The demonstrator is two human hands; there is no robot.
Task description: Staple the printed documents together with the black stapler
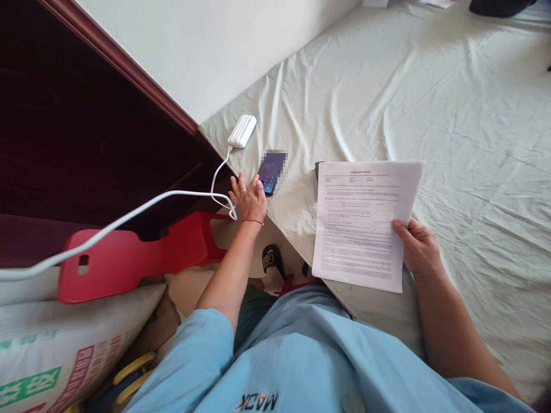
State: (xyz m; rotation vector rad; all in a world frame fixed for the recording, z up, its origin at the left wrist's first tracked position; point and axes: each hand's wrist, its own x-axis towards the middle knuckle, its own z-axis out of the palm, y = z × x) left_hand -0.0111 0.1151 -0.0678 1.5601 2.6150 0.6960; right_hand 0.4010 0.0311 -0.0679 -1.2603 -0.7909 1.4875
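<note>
The left hand (pixel 248 198), fingers spread flat on the dark lit-screen smartphone (pixel 270 172) at the bed's corner edge, could nudge it off or snag the white cable (pixel 129 215), while the right hand (pixel 418 248) pinches a printed white paper sheet (pixel 364 221).

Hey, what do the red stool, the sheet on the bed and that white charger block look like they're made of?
Red stool: likely moulded plastic, with a smooth, even sheen and a cut-out slot. Bed sheet: thin woven fabric, matte, creased all over. White power bank: probably hard plastic, ribbed and glossy, with a white cable attached that looks rubbery.
</note>
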